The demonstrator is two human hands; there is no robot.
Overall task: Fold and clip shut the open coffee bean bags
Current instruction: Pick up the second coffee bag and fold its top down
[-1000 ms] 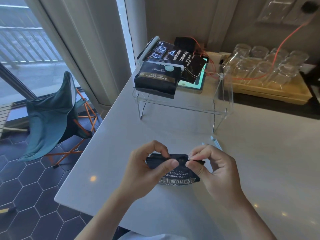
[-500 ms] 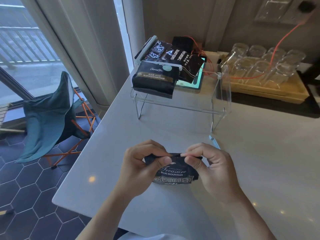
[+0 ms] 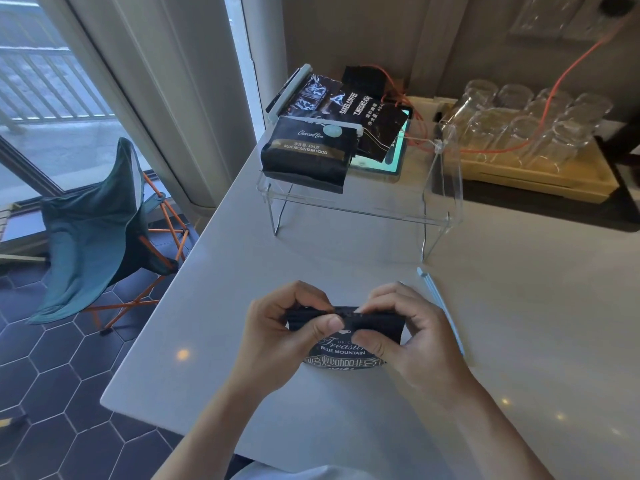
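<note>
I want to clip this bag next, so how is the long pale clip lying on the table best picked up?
Take the pale clip across its thin width near the far end, coming from above with the right hand. It lies flat on the table, and the hand hides part of its near stretch.

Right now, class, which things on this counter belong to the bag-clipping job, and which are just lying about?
Part of the job:
- small black coffee bag, top pinched by left hand and right hand
- pale blue sealing clip
- clipped black bags on clear acrylic stand

Lying about:
- upturned clear glasses on wooden tray
- teal folding chair
</note>
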